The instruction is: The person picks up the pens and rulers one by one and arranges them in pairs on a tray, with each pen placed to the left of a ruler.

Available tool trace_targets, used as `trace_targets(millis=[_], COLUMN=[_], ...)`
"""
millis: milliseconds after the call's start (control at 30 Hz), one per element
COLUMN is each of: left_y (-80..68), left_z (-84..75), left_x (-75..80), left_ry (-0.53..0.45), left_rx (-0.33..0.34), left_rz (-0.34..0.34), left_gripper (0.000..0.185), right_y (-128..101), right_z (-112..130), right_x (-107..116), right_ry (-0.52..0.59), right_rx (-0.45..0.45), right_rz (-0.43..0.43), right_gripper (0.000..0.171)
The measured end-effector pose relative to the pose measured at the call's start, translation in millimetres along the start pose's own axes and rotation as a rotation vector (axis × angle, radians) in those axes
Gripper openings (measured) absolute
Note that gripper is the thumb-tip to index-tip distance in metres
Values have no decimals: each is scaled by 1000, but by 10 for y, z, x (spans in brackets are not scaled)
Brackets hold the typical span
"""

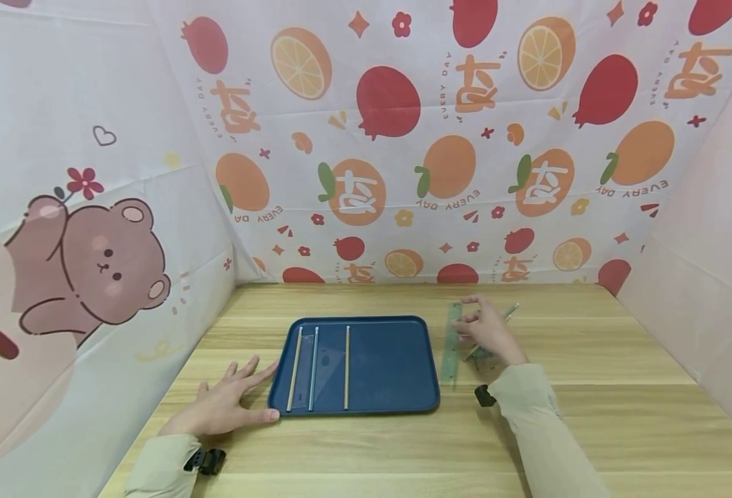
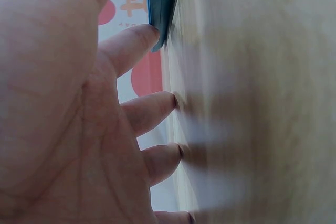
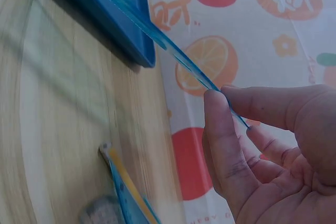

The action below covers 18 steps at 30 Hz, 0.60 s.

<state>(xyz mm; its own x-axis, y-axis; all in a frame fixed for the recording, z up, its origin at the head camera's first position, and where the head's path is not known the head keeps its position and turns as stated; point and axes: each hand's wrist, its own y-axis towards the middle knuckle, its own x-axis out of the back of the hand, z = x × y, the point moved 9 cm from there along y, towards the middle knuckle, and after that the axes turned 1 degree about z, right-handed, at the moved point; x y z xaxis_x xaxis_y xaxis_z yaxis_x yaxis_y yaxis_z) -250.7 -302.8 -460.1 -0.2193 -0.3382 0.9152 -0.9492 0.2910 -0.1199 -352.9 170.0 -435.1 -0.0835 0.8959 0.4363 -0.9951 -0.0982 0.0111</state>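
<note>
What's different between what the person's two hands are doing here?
The left hand lies flat on the wooden table with fingers spread and straight, its fingertips touching the edge of the blue tray. The right hand is raised, thumb and finger pinching a thin see-through ruler right of the tray. The left holds nothing; the right has a grip. Both wear pale sleeves.
</note>
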Motion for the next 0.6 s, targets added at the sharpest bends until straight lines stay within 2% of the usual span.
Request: trace_targets(millis=[600], left_y=[9], left_z=[10], left_x=[-4], left_ry=[9], left_rx=[-11], left_rz=[-10], left_gripper=[99], right_y=[65], right_z=[141], right_x=[-333], right_ry=[6], right_rx=[-10], right_rz=[31], right_gripper=[56])
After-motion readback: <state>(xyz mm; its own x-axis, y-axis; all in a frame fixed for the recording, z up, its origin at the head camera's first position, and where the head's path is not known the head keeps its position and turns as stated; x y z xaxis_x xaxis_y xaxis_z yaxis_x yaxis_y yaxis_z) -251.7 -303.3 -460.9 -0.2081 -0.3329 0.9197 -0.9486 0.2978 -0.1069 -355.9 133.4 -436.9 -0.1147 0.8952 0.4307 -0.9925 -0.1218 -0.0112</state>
